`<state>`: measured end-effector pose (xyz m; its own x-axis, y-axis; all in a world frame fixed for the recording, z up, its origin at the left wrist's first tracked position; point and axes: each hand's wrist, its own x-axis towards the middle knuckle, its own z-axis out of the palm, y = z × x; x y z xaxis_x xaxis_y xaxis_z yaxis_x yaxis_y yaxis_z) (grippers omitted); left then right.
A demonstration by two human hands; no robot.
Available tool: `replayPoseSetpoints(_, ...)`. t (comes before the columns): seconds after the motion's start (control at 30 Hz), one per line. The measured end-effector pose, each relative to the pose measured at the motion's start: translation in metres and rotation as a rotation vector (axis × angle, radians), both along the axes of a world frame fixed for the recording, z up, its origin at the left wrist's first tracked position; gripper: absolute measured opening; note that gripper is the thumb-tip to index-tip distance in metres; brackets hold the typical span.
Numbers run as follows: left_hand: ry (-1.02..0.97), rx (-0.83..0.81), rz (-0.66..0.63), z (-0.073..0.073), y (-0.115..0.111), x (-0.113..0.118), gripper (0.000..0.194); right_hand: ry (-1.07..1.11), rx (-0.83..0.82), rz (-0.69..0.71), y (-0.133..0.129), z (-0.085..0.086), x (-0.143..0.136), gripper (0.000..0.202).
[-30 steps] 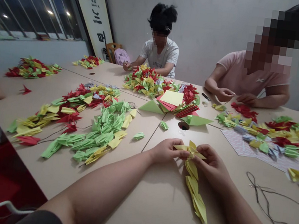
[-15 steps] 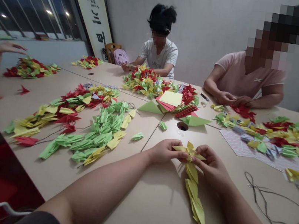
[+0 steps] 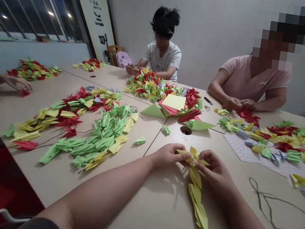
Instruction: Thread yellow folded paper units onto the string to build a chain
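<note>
My left hand [image 3: 169, 155] and my right hand [image 3: 214, 169] pinch a yellow folded paper crane [image 3: 193, 155] between them, one from each side, with its wings spread. Below it hangs a string of yellow folded cranes [image 3: 198, 205], which runs down toward the lower right along the table. A single green folded paper [image 3: 166, 130] lies beyond my hands, and another green one [image 3: 139, 140] lies to their left.
Strings of green cranes [image 3: 100, 133] and mixed cranes [image 3: 64, 111] cover the left. Paper squares [image 3: 174, 101] lie in front of a crane pile [image 3: 145, 83]. A black cord [image 3: 266, 208] curls at right. Two people sit opposite; another person's hand [image 3: 18, 83] is at far left.
At far left the other person's hand has come down to the small red crane on the table. My hands have barely moved and keep hold of the yellow crane.
</note>
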<state>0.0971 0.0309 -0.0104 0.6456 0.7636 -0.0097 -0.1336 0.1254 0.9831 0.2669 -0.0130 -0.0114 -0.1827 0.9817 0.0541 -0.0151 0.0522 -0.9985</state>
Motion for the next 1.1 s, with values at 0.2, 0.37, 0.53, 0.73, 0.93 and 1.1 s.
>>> replayPoseSetpoints(0.2,0.108,0.132,0.025,-0.0026,0.002,-0.0007,0.037,-0.112,0.07,0.006,-0.0014,0.0029,-0.0036,0.024)
replayPoseSetpoints(0.37,0.107,0.153,0.05,-0.0001,0.0003,-0.001,0.035,-0.121,0.132,-0.018,0.0005,0.0038,-0.0067,0.022)
replayPoseSetpoints(0.53,0.107,0.156,0.038,0.0014,-0.0007,-0.0015,0.036,-0.061,0.118,-0.04,0.002,0.0028,-0.0075,0.023)
replayPoseSetpoints(0.73,0.051,0.071,0.028,0.0036,-0.002,-0.0007,0.038,0.002,0.052,0.009,0.0004,0.0064,-0.0095,0.02)
replayPoseSetpoints(0.93,0.057,0.102,0.01,0.0028,-0.0022,-0.001,0.037,0.007,0.004,0.036,0.0005,0.0069,-0.009,0.021)
replayPoseSetpoints(1.1,0.08,0.172,0.028,0.0016,-0.0014,-0.0017,0.036,0.035,0.005,0.021,0.0001,0.0056,-0.0076,0.021)
